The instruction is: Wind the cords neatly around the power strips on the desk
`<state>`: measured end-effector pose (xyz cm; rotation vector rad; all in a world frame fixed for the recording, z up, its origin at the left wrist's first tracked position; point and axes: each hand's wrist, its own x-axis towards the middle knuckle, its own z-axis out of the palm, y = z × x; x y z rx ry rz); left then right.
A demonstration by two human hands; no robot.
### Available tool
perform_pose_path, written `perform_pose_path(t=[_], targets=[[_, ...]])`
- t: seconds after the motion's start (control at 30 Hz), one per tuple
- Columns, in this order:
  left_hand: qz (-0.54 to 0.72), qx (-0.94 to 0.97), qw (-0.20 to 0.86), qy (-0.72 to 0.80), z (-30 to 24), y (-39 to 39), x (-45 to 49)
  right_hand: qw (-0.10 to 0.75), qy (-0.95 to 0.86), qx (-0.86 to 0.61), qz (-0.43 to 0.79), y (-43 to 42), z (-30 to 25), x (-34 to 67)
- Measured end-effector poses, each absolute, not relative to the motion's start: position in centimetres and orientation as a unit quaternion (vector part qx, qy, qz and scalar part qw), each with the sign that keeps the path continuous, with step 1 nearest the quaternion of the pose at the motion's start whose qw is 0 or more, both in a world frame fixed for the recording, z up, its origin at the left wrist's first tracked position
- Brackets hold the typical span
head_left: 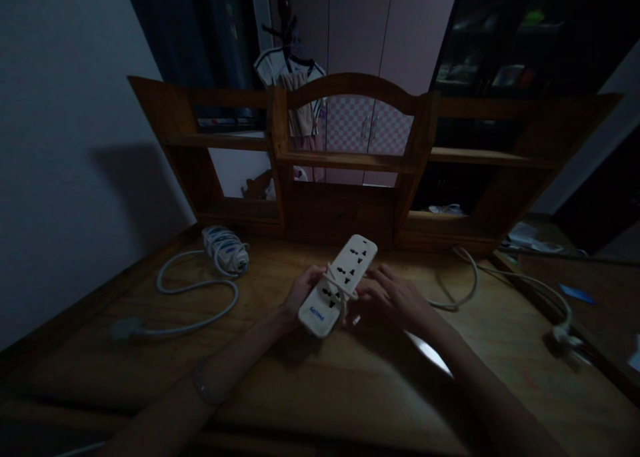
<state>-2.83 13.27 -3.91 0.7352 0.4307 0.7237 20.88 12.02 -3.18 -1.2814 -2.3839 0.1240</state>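
Note:
A white power strip (340, 282) with several sockets is held tilted above the wooden desk (310, 384), its far end raised. A thin cord or tie is wrapped across its middle. My left hand (300, 292) grips the strip from its left side and underneath. My right hand (395, 296) rests against the strip's right edge, fingers stretched toward the wrapped cord. A small light piece hangs just below the strip near my right fingers; I cannot make out what it is.
A coiled white cable (224, 250) with a long loop lies on the desk's left. Another white cable (520, 284) with a plug trails at the right. A wooden shelf unit (350, 157) stands along the desk's back. The room is dim.

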Motion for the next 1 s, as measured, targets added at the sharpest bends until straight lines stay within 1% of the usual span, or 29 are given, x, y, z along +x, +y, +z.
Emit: perform_pose_path(t=[0.1,0.2,0.27,0.33,0.43,0.53,0.67,0.77,0.83,0.9,0.97,1.0], targets=[[0.241,0.389,0.875,0.158,-3.4,12.6,-3.0,0.240,-0.842,-0.481,-0.038,13.7,-2.8,23.5],[0.196,0.457,0.855,0.146,-3.6,11.8,-3.0,0.335,-0.787,-0.506,-0.107,14.8,-2.2,25.9],[0.188,0.490,0.837,0.154,-3.8,11.4,-3.0,0.406,-0.742,-0.519,-0.127,15.2,-1.8,27.1],[0.194,0.505,0.823,0.174,-4.0,11.2,-2.9,0.450,-0.701,-0.537,-0.133,15.5,-1.6,28.0],[0.225,0.515,0.793,0.235,-4.1,11.4,-2.6,0.477,-0.658,-0.566,-0.136,15.6,-1.6,28.8],[0.246,0.519,0.760,0.305,-4.0,11.7,-2.2,0.486,-0.644,-0.579,-0.121,15.4,-1.6,28.8],[0.274,0.515,0.737,0.342,-3.7,11.9,-2.3,0.494,-0.665,-0.559,-0.036,14.5,-1.5,27.1],[0.242,0.530,0.750,0.312,-3.4,11.7,-3.1,0.527,-0.682,-0.500,0.084,14.2,-1.2,25.3],[0.165,0.558,0.763,0.280,-3.1,11.3,-3.8,0.540,-0.678,-0.443,0.230,14.1,-1.0,24.4],[0.047,0.609,0.753,0.243,-2.8,11.0,-4.2,0.514,-0.668,-0.373,0.387,13.8,-1.0,23.6],[-0.065,0.650,0.730,0.201,-2.5,10.7,-3.9,0.441,-0.675,-0.298,0.512,13.1,-1.1,22.6],[-0.115,0.659,0.724,0.169,-2.4,10.6,-3.6,0.393,-0.688,-0.261,0.552,12.5,-1.1,22.0]])
